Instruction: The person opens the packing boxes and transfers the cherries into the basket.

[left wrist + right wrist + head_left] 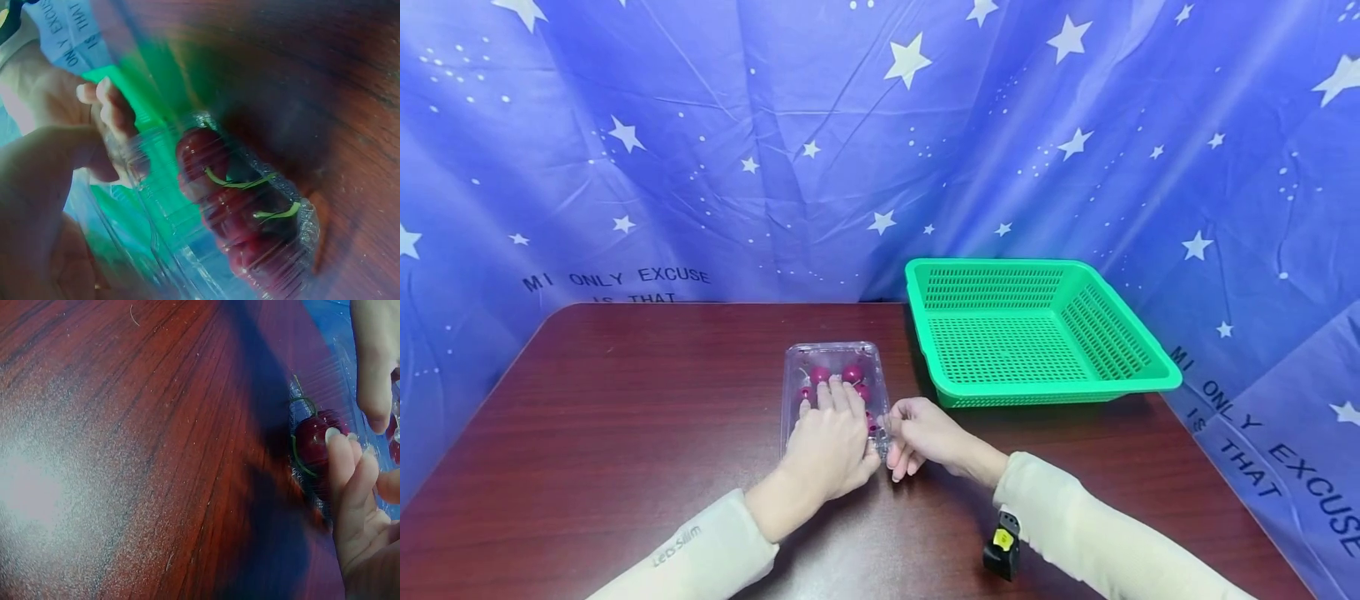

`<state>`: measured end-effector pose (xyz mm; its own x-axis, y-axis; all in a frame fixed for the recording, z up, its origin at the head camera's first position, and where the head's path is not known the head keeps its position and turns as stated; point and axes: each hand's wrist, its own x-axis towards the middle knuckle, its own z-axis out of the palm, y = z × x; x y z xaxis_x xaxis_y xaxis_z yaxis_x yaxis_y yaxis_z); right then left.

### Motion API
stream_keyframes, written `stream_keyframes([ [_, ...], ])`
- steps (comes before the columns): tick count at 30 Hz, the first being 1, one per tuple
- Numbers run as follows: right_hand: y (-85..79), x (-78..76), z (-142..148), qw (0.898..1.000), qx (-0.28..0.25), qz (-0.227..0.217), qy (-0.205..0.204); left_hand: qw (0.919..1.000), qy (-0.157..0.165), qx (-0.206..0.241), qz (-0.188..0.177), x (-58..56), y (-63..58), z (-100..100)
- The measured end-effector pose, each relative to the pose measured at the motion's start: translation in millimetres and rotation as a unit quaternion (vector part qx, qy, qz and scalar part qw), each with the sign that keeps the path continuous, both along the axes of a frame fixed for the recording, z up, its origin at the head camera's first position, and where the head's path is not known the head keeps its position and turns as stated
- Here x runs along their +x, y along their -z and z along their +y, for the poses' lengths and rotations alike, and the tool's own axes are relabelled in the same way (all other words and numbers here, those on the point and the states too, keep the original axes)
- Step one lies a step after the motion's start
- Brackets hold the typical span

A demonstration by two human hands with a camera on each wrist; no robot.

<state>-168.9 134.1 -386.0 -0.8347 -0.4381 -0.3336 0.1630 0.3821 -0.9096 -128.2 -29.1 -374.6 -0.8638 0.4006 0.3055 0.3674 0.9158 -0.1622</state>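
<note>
A clear plastic clamshell box [790, 375] stands on the table, with dark red cherries [852, 373] inside; green stems show through its side in the left wrist view. My left hand [831, 437] lies over the top of the box, its fingers stretched forward and resting on the lid. At the near right side of the box is my right hand [925, 433], thumb and index finger pinching the edge, the other fingers hanging lower. Through the ribbed wall, the right wrist view shows a cherry [312, 440] beside those fingertips [340, 450].
A green plastic basket [1011, 346] with slotted walls sits at the back right of the dark red wooden table [625, 417]. Behind the table hangs a blue curtain [820, 183] with white stars. A black strap [1002, 546] hangs by the right sleeve.
</note>
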Motion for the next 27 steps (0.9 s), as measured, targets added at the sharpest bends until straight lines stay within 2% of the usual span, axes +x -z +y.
stream_keyframes([
  [3, -0.2, 0.5, 0, 1.000, 0.001, 0.007, -0.003, 0.9986, -0.001, -0.015, 0.051, 1.8, 3.0, 4],
  [7, -0.6, 0.9, 0, 1.000, -0.001, 0.015, -0.006, 0.9917, 0.000, -0.031, 0.125, 2.9, 6.1, 11],
  [10, -0.6, 0.3, -1, 1.000, -0.002, 0.017, -0.010, 0.9870, 0.000, -0.034, 0.157, 1.7, 7.4, 12],
  [13, -0.6, -0.5, -1, 1.000, -0.001, 0.018, -0.012, 0.9847, 0.007, -0.039, 0.170, 0.1, 7.8, 11],
  [19, 0.1, -0.8, -1, 1.000, 0.004, 0.023, -0.013, 0.9838, 0.022, -0.042, 0.173, -1.9, 9.0, 10],
  [27, 0.1, -0.2, -3, 1.000, 0.010, 0.028, -0.006, 0.9812, 0.032, -0.014, 0.190, -2.7, 5.5, 7],
])
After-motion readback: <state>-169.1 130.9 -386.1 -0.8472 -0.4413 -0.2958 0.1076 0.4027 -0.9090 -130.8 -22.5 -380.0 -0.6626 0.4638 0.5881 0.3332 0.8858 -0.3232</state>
